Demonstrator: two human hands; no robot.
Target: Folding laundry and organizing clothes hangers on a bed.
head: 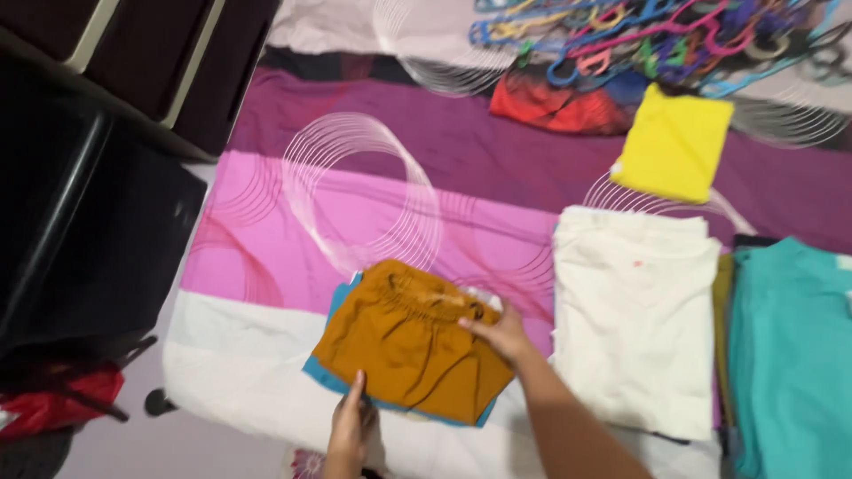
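The person bends over a bed (266,213) spread with a pink, purple and white sheet, both hands on a folded pair of mustard shorts (413,341) that lies near the bed's front edge. The shorts rest on top of a blue garment (330,377), of which only a thin edge shows along the left and bottom. The left hand (352,430) lies at the lower left edge of the shorts, fingers stretched flat and pointing up toward the cloth, not closed round anything. The right hand (499,335) presses on the upper right corner by the elastic waistband, fingers spread and laid flat, not clenched. The two hands are well apart, one at each end of the shorts. Just to the right sits a folded white shirt (635,319), and beyond it a teal pile (790,355) reaching the edge of view. Farther back a folded yellow cloth (674,142) lies on the purple part of the sheet, with a red garment (555,108) beside it and a tangle of coloured hangers (639,40) behind both. Dark furniture (98,195) stands to the left of the bed, with a red bag (53,399) on the floor below it.
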